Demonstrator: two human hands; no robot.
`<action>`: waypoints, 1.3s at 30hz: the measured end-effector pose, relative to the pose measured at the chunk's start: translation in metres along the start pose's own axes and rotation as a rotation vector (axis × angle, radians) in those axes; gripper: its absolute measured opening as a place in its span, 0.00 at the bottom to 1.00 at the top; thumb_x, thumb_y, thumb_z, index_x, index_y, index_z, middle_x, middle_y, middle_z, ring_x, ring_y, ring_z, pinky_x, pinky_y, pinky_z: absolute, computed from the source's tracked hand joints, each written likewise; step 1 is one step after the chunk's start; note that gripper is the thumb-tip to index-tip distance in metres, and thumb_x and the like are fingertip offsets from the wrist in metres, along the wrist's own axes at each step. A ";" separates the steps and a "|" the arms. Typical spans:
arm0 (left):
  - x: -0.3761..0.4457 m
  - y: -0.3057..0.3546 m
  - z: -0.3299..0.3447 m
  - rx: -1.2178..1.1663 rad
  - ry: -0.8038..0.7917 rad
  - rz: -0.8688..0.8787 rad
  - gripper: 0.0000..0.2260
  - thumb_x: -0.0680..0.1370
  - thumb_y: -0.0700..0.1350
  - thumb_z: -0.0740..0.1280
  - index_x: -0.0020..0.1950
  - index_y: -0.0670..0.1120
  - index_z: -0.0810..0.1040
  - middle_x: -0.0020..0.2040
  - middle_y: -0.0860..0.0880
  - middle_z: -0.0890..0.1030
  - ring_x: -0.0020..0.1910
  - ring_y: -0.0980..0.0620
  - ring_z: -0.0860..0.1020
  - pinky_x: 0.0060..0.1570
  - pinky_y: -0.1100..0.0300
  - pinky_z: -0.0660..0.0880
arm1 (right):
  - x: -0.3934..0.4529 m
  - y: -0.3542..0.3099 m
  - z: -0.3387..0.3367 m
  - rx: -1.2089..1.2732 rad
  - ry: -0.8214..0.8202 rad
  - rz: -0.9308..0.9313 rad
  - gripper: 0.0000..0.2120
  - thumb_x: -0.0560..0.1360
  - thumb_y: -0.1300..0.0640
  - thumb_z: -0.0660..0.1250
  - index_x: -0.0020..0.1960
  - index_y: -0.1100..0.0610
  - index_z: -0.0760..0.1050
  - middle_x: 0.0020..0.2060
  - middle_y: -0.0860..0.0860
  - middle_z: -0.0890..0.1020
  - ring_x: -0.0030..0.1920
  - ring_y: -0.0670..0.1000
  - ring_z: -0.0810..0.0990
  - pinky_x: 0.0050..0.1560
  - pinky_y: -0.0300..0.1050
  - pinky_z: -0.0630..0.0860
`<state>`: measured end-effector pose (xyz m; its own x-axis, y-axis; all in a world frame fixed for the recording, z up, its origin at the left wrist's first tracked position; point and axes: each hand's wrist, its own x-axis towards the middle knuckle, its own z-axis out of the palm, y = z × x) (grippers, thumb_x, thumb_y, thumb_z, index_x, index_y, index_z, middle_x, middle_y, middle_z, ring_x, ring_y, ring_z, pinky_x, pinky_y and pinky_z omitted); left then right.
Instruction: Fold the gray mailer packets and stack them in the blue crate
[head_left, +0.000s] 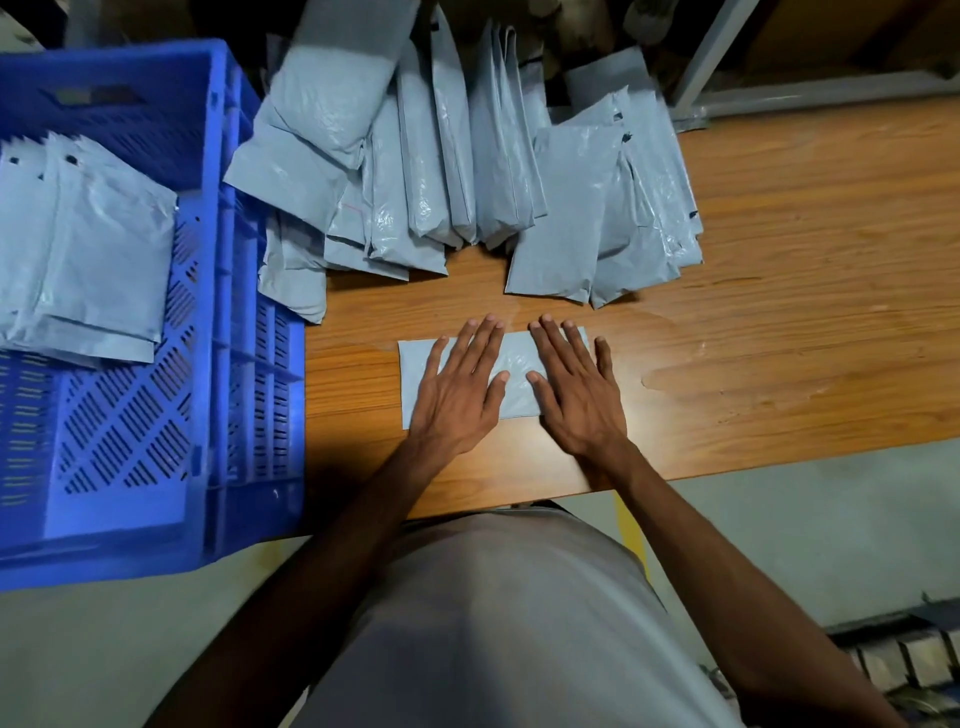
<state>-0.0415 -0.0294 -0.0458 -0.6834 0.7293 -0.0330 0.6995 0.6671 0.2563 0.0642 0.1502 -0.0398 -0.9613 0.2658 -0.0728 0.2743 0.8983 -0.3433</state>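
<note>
Folded packet (514, 364) flat under both hands, left (457, 387), right (571, 389), fingers straight, seemingly pressing.

Left hand (457, 395) and right hand (574, 397) press flat on a folded packet (514, 366) on the worktop (779, 312). Unfolded packets (467, 171) lie at twelve o'clock; the crate (228, 322), at nine o'clock, holds a stack (83, 254).

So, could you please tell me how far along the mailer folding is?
Done: a few folded packets lie in the blue crate. In hand: left hand and right hand press one packet flat. Left: the unfolded pile behind.
</note>
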 end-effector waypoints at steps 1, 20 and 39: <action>0.000 0.000 0.000 0.004 0.003 0.001 0.28 0.88 0.55 0.48 0.86 0.48 0.47 0.86 0.51 0.48 0.84 0.54 0.45 0.82 0.45 0.49 | 0.000 0.000 0.000 0.004 -0.003 0.001 0.28 0.88 0.44 0.47 0.86 0.47 0.46 0.85 0.43 0.48 0.84 0.47 0.42 0.83 0.62 0.45; 0.003 0.001 -0.004 -0.051 -0.074 -0.002 0.29 0.87 0.57 0.46 0.86 0.49 0.46 0.86 0.51 0.47 0.84 0.55 0.44 0.82 0.46 0.45 | 0.002 -0.001 -0.001 0.032 -0.041 0.002 0.28 0.88 0.44 0.47 0.86 0.44 0.43 0.85 0.42 0.45 0.84 0.46 0.41 0.83 0.61 0.43; -0.015 -0.030 -0.086 -0.019 0.177 -0.041 0.19 0.69 0.46 0.72 0.61 0.49 0.83 0.54 0.48 0.76 0.61 0.46 0.71 0.77 0.39 0.57 | 0.021 -0.055 -0.058 0.005 0.182 -0.155 0.22 0.67 0.64 0.74 0.60 0.54 0.81 0.58 0.57 0.81 0.71 0.58 0.75 0.79 0.66 0.56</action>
<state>-0.0699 -0.0731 0.0297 -0.7388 0.6619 0.1266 0.6671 0.6917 0.2768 0.0305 0.1267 0.0323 -0.9713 0.1839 0.1510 0.1232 0.9316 -0.3421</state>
